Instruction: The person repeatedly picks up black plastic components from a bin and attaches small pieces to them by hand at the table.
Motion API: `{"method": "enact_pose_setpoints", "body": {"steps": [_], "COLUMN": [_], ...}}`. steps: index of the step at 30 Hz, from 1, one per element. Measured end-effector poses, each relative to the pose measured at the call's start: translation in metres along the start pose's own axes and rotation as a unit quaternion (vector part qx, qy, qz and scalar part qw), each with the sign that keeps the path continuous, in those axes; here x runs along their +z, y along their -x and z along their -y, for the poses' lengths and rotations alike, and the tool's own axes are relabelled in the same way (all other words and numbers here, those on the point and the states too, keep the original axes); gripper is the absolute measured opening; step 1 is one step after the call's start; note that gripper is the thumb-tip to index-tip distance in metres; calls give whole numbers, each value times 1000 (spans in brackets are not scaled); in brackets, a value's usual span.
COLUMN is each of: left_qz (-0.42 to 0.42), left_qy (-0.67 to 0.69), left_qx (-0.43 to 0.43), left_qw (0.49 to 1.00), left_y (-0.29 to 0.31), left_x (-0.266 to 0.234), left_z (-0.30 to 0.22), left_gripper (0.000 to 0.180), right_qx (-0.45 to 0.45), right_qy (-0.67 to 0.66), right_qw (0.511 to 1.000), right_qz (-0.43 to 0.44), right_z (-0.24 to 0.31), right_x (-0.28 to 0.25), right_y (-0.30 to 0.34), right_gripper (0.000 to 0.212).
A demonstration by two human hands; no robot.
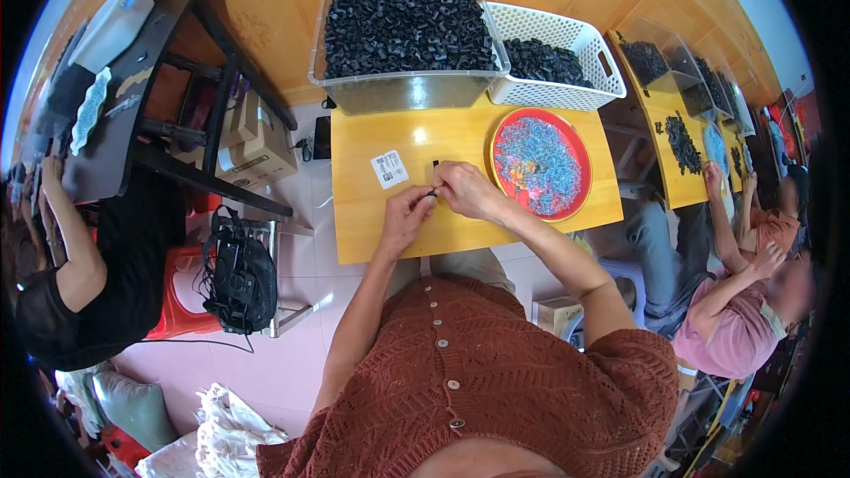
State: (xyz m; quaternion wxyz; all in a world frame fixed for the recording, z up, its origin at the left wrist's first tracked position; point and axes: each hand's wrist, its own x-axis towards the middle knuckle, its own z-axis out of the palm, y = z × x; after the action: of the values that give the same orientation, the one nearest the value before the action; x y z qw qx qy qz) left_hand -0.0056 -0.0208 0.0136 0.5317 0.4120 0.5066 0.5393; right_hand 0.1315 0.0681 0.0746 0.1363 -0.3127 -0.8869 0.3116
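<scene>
Seeing clear tub (398, 99) heaped with black pieces (407, 22). Below, pinching in left hand (407, 216) a small black part (432, 194) over yellow table (363, 226); apparently gripping it in right hand (467, 189) too, both meeting. Seemingly one part underway. Then white basket (553, 97) part-filled, red tray (579, 159) of bluish bits (531, 155). Can't tell done from pending, nor make out part's detail, mostly hidden.

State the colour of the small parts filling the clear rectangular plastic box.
The small parts are black; head view shows them best.

Worktables (367, 221), co-workers (730, 327) and bins (398, 95) of black parts (407, 22) mark a workshop.
</scene>
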Motion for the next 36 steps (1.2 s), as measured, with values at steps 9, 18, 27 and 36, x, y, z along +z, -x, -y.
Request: {"method": "enact_pose_setpoints", "body": {"steps": [9, 18, 27, 36], "left_qz": [-14, -31, -85, -133], "left_qy": [-20, -54, -56, -33], "left_qx": [-28, -25, -31, -17], "left_qw": [999, 998, 994, 990], "left_y": [-3, -7, -7, -12], "left_x": [4, 6, 11, 12], "left_z": [-1, 3, -6, -4], "left_gripper": [14, 13, 15, 16], "right_qx": [2, -28, -23, -26], "right_qy": [3, 38, 11, 37], "right_qw": [1000, 997, 989, 975], "right_qz": [-19, -53, -145, -218], "right_z": [1, -1, 12, 11], "right_x": [5, 14, 23, 43], "right_y": [-1, 3, 15, 9], "right_gripper": [3, 6, 20, 23]}}
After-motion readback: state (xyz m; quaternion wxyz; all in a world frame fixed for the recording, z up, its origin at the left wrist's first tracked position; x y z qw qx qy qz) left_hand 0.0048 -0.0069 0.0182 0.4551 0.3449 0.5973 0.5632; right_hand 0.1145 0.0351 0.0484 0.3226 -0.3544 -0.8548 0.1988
